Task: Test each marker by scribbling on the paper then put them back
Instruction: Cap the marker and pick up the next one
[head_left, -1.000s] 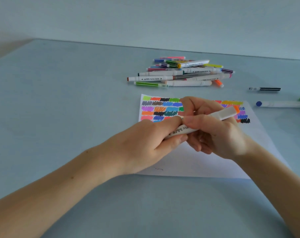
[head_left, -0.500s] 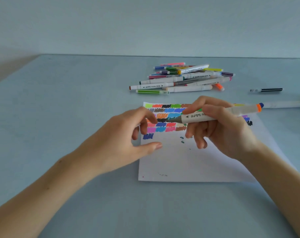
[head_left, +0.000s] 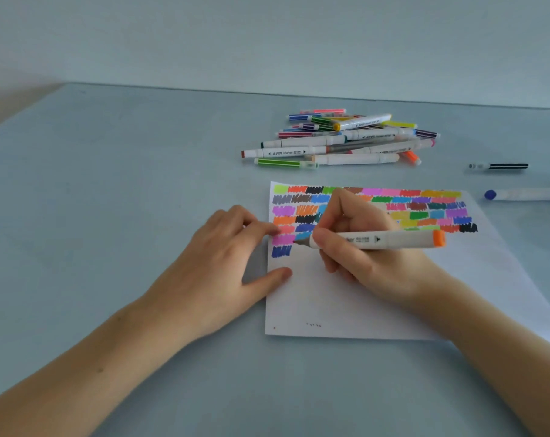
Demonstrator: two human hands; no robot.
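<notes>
The desk [head_left: 109, 216] carries the thin, floppy paper [head_left: 346, 294] near its middle; the left hand [head_left: 223, 263] rests relaxed, fingers on the paper's left edge. The right hand [head_left: 361, 247] grips the marker [head_left: 377, 239], light, stiff, probably slick, best held near its tip.

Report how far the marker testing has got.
Done: rows of coloured swatches fill the top of the paper. In hand: the right hand grips an orange-capped marker, tip at the paper beside the blue swatch; the left hand rests on the sheet's edge. Left: this scribble, returning it to the pile; whether the two loose markers are tested, I cannot tell.
</notes>
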